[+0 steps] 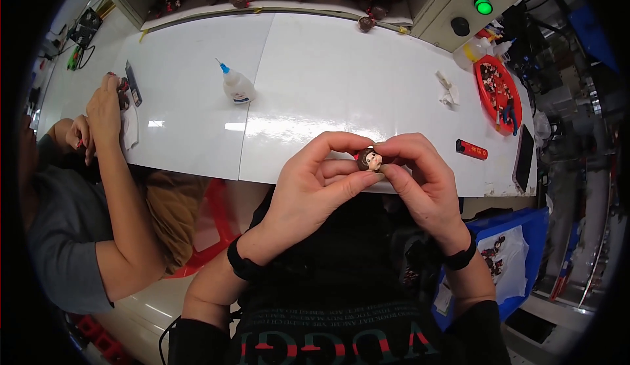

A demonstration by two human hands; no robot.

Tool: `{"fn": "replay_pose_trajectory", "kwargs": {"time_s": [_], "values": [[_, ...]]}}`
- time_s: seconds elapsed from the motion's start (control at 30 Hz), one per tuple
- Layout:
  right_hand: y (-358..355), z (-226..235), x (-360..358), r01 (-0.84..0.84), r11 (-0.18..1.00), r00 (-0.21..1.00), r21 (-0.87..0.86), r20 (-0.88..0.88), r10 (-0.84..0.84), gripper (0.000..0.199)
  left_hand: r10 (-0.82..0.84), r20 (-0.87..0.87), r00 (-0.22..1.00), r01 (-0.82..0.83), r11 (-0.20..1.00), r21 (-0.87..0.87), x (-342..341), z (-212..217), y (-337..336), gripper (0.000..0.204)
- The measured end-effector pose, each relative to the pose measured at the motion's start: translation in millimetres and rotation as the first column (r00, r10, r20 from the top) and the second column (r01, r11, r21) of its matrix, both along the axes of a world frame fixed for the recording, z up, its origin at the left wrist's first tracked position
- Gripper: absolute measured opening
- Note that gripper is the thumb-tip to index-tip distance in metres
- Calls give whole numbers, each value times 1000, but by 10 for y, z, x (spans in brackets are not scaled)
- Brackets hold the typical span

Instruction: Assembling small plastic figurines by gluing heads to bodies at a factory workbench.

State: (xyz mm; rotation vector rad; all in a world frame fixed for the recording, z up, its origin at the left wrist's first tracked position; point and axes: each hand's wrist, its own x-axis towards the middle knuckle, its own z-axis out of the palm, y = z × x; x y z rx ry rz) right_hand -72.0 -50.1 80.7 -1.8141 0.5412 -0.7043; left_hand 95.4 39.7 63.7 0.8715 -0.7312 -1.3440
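Between both my hands, just above the table's front edge, is a small doll head [372, 161] with brown hair, a pale painted face and a bit of red at its left side. My left hand [314, 178] grips it from the left with thumb and fingers. From the right, my right hand [423, 181] pinches it between thumb and fingertips. The fingers hide parts of the head's rim. A white squeeze bottle [238, 87] with a blue needle tip stands on the table, farther off to the left.
At the right are a red tray [486, 96] of small parts, a red lighter [472, 149], a dark phone [524, 158] and crumpled tissue [448, 91]. Many doll heads fill the shelf [282, 9] behind. A co-worker's arm [118, 162] is at left; a blue bin [528, 260] is low right.
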Motion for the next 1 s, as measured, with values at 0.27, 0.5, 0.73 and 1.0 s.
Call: {"fn": "replay_pose_trajectory", "kwargs": {"time_s": [0.27,0.5,0.73,1.0], "values": [[10,34,9,1,998,1000,-66,-22,-2,29,-26,-17,1000,26,1000,14,20,1,-16,34],[7,48,28,19,995,999,-101,-41,-23,33,-48,37,998,46,998,45,55,45,2,36],[29,111,45,21,988,998,-152,-50,-29,35,-44,61,997,45,999,-7,82,-9,18,36],[27,118,53,24,988,997,-152,-62,-34,35,-34,3,999,34,999,9,54,-26,25,38]]}}
